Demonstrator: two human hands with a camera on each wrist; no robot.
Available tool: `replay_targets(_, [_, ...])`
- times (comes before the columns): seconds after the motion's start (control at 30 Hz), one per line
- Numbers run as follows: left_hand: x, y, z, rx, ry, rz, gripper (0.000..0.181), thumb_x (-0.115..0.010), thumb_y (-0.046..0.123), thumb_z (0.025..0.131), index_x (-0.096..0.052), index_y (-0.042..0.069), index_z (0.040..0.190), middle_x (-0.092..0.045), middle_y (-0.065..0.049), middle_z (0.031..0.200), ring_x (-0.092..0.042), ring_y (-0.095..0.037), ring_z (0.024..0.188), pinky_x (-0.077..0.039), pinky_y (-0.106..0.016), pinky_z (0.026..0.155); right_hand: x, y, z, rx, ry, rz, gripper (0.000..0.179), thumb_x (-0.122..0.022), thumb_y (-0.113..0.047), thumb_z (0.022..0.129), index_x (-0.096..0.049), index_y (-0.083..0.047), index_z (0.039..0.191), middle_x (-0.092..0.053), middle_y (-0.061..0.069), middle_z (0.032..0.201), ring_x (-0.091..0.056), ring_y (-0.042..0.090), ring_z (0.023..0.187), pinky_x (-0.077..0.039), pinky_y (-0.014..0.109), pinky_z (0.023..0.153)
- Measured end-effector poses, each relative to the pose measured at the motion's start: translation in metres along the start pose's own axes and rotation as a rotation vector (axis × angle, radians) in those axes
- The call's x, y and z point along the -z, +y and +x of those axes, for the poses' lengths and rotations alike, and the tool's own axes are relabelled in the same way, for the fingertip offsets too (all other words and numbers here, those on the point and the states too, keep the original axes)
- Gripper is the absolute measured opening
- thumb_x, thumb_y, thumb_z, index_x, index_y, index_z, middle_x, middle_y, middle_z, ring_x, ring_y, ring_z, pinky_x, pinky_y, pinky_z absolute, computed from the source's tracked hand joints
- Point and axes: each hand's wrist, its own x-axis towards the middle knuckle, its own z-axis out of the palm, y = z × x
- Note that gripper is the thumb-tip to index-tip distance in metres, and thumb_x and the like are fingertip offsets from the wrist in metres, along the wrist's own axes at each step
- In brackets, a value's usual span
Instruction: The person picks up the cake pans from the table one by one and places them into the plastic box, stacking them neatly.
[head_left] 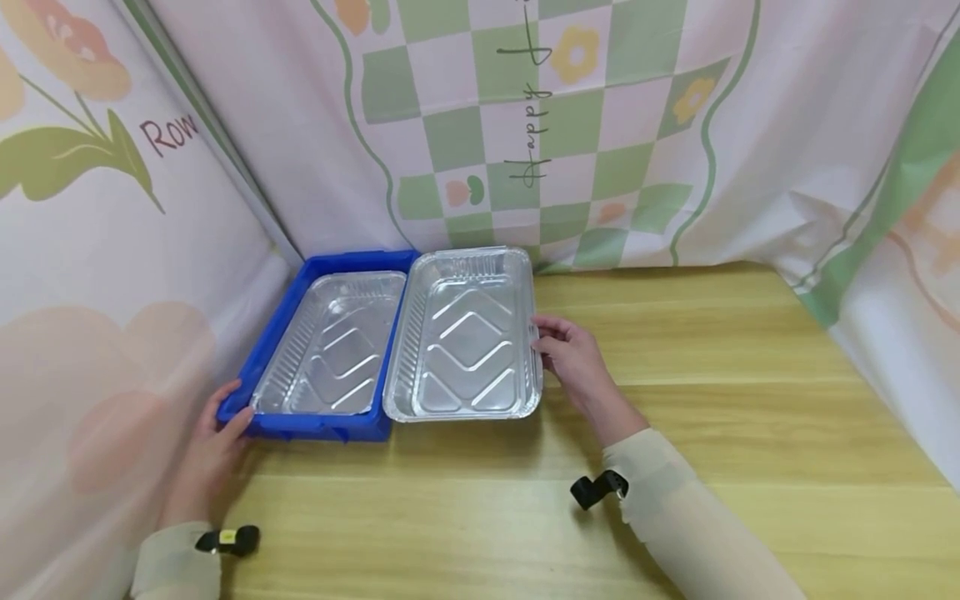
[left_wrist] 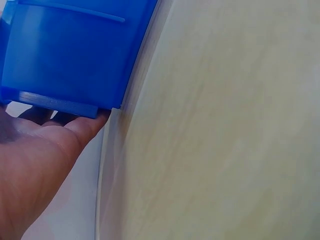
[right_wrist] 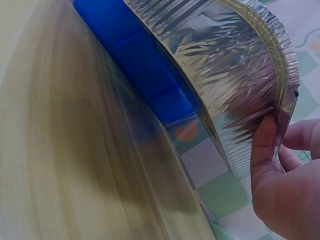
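Observation:
A shallow blue plastic bin [head_left: 318, 428] sits at the left, with one foil tray [head_left: 348, 350] lying inside it. My left hand [head_left: 208, 461] grips the bin's near left corner, thumb on the rim. In the left wrist view the fingers curl under a lip of the bin's blue wall [left_wrist: 70, 55]. Just right of the bin, a second foil tray [head_left: 471, 337] is raised off the table, its left edge close along the bin's right side. My right hand [head_left: 581, 367] pinches this tray's right rim; in the right wrist view its crinkled outer wall [right_wrist: 215, 65] shows.
The wood-grain table [head_left: 720, 400] stretches to the right and toward me. A patterned cloth curtain [head_left: 300, 125] hangs behind the bin, and another cloth [head_left: 82, 275] stands close on its left. Each sleeve carries a small black wrist camera [head_left: 600, 489].

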Motion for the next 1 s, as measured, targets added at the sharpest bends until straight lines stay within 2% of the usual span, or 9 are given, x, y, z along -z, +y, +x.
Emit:
replay_targets(0.17, [0.001,0.0,0.0,0.009,0.005,0.011,0.056,-0.058,0.019,0.1,-0.036,0.032,0.149,-0.016,-0.025,0.147,-0.056,0.004,0.096,-0.049,-0.014,0.08,-0.002,-0.001,0.001,0.004,0.002,0.009,0.044,-0.053,0.012,0.089,-0.05,0.009,0.132,-0.054,0.008,0.105,-0.055,0.017,0.09,-0.053,0.025,0.075])
replay_targets(0.33, [0.004,-0.002,0.001,0.028,0.005,0.026,0.057,-0.059,0.023,0.1,-0.034,0.033,0.15,-0.01,-0.027,0.151,-0.056,0.005,0.096,-0.049,-0.014,0.08,-0.004,-0.002,0.002,0.0,0.003,0.028,0.045,-0.054,0.012,0.089,-0.049,0.008,0.133,-0.054,0.007,0.106,-0.055,0.018,0.093,-0.052,0.024,0.076])
replay_targets(0.57, [0.007,-0.006,0.004,0.019,-0.007,0.013,0.057,-0.058,0.021,0.1,-0.034,0.032,0.151,-0.009,-0.027,0.151,-0.056,0.004,0.097,-0.049,-0.014,0.08,-0.008,-0.004,0.002,-0.005,-0.002,0.044,0.043,-0.054,0.012,0.09,-0.049,0.008,0.132,-0.054,0.008,0.106,-0.055,0.016,0.093,-0.052,0.024,0.077])
replay_targets(1.0, [0.002,0.005,0.002,0.021,-0.006,0.034,0.057,-0.059,0.022,0.1,-0.034,0.033,0.15,-0.008,-0.028,0.151,-0.056,0.004,0.096,-0.048,-0.013,0.08,-0.011,-0.008,0.005,0.004,-0.014,0.085,0.041,-0.056,0.011,0.09,-0.051,0.008,0.131,-0.054,0.008,0.103,-0.055,0.017,0.089,-0.052,0.024,0.073])
